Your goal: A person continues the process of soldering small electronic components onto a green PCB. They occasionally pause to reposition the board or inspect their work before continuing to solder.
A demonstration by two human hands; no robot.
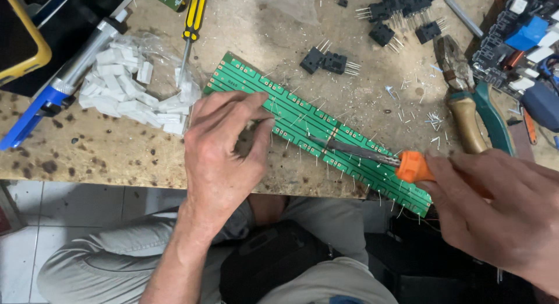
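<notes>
Two hands share one long green circuit board [317, 126] lying slantwise on the worn bench [105, 147]. The left hand [224, 147] presses down on it, fingers bunched together, apparently to steady it; whether they pinch anything I cannot tell. The right hand [501, 211] is closed round an orange-handled soldering iron [378, 155], its tip touching the board between the two grips. Beyond the left knuckles lies a heap of white blocks [134, 91]; past the iron, pliers [466, 100] and black transistors [329, 61].

Bright, even light from above; soft shadows lie under both hands, the view is sharp, with slight edge distortion.
</notes>
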